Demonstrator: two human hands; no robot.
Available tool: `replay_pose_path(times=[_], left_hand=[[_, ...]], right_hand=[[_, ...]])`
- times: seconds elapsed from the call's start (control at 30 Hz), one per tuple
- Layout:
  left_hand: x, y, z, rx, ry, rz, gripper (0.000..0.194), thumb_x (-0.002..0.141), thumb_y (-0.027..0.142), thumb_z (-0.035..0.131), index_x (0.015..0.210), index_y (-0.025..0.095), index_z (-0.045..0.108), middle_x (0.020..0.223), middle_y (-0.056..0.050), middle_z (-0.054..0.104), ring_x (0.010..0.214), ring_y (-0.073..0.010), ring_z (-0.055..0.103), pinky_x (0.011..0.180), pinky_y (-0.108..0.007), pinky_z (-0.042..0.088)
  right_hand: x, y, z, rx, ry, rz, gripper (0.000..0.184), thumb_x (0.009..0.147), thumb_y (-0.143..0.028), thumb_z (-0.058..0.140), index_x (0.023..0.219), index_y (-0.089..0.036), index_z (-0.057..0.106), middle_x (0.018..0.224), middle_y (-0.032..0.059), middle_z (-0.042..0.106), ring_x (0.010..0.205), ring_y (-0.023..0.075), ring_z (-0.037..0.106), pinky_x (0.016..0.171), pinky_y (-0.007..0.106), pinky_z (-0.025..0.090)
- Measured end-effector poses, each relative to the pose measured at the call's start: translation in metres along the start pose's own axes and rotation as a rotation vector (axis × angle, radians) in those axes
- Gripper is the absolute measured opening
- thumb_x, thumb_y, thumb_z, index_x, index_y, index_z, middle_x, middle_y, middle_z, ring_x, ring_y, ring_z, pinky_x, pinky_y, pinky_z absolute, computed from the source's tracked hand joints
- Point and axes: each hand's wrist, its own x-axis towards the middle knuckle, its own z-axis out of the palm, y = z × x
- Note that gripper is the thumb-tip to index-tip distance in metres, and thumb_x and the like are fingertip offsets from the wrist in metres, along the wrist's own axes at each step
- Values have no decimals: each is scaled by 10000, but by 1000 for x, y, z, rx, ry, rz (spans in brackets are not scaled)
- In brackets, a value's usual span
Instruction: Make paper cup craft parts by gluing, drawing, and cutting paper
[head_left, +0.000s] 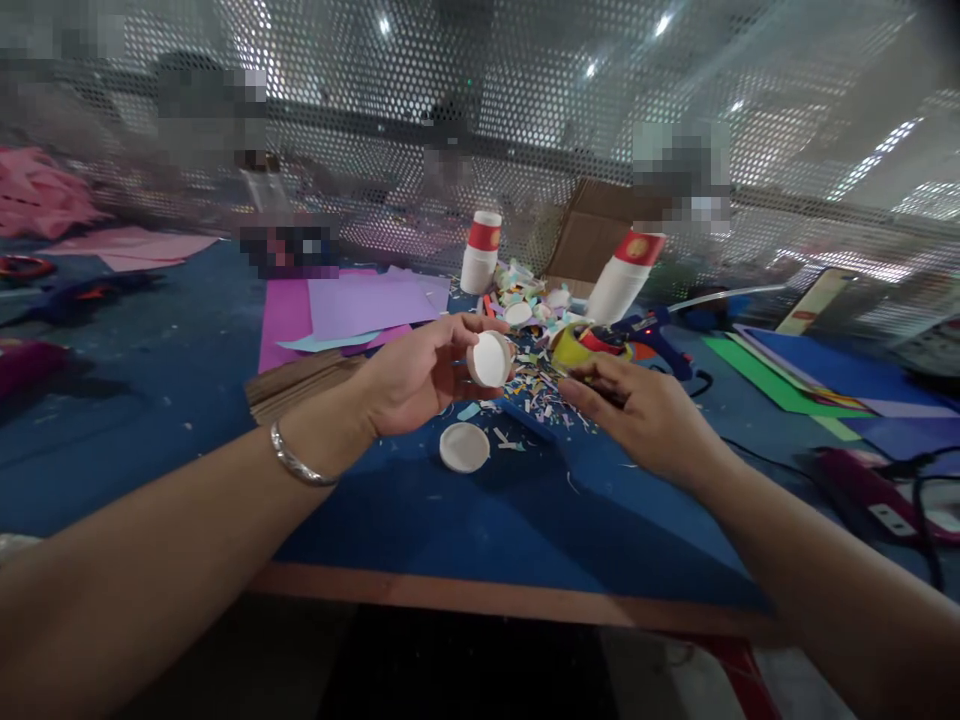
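A blue table [390,510] with its front edge toward the wearer. Near its far left corner lies crumpled pink paper [45,195]. Further right, purple sheets [375,305] lie overlapped, perhaps stacked to save room, with brown corrugated cardboard [300,385] on their near side. The person's left hand [412,375] reaches in above the table's middle, thumb and fingers closed around a small, shallow white cup [491,360]. It is gripped by its sides, its round face turned toward the wearer, which seems to keep that face unobstructed. Below it, nearer the front edge, a similar white round piece [464,448] lies flat, apart from the hands. Toward the far edge stands a stack of paper cups [480,255], likely nested to stay compact, beside a litter of paper scraps [544,390]. Next comes a yellow container [574,348], then the right hand [637,405], fingers curled near the thumb; whether anything is pinched there cannot be told. Behind it a blue glue gun [656,335] sits beside the container. Toward the right edge are layered coloured sheets [765,380] and a purple-red power strip [870,495], probably placed there within cord's reach.
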Motion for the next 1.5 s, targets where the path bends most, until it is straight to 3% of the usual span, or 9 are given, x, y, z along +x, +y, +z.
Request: replay_pose_path(times=[0.13,0.33,0.57,0.77,1.03,1.27,1.5], left_hand=[[-2,-1,0,28,-59,21,306,747,144,625,1044,161,696,935,-54,694,828,-188,636,775,-353,552],[-8,-5,1,254,-90,197,419,740,83,727,1133,218,671,975,-12,676,884,-141,611,820,-276,486],[-4,-11,-8,484,-155,315,390,788,171,789,1151,242,664,1226,-43,613,1036,-174,603,804,-262,508],[-1,-14,-10,540,-129,329,360,816,257,791,1155,242,672,1241,-62,631,1048,-189,610,800,-258,510],[-3,-12,-5,576,-124,378,369,808,202,778,1158,229,666,1156,-66,663,1036,-199,628,771,-251,529],[-3,-16,-3,638,-165,396,405,828,179,747,1214,218,632,1218,-89,623,1102,-222,614,811,-284,561],[-4,-18,-3,672,-165,442,315,858,253,756,1160,238,669,1180,-59,656,1103,-202,625,920,-297,543]], right_hand=[[7,-16,7,229,78,-24,436,919,-628,595,941,-194,631,685,-11,566,576,123,458,534,272,315],[12,-30,19,489,81,-48,377,946,-565,592,898,-192,609,637,-49,453,528,91,346,487,256,257],[8,-18,28,562,27,-27,403,963,-587,550,913,-191,606,636,-56,410,532,87,330,478,249,250],[2,-16,23,505,-30,-42,345,960,-534,578,935,-194,630,616,-58,425,521,91,348,477,252,260],[0,-18,21,477,-58,-43,382,939,-570,593,834,-202,592,603,-61,410,512,85,314,465,251,240],[-1,-18,20,535,-113,-29,429,934,-604,580,794,-198,574,599,-66,382,497,76,303,448,251,213],[-1,-16,20,527,-136,-38,428,959,-576,547,748,-204,540,580,-72,344,478,74,278,447,253,203]])
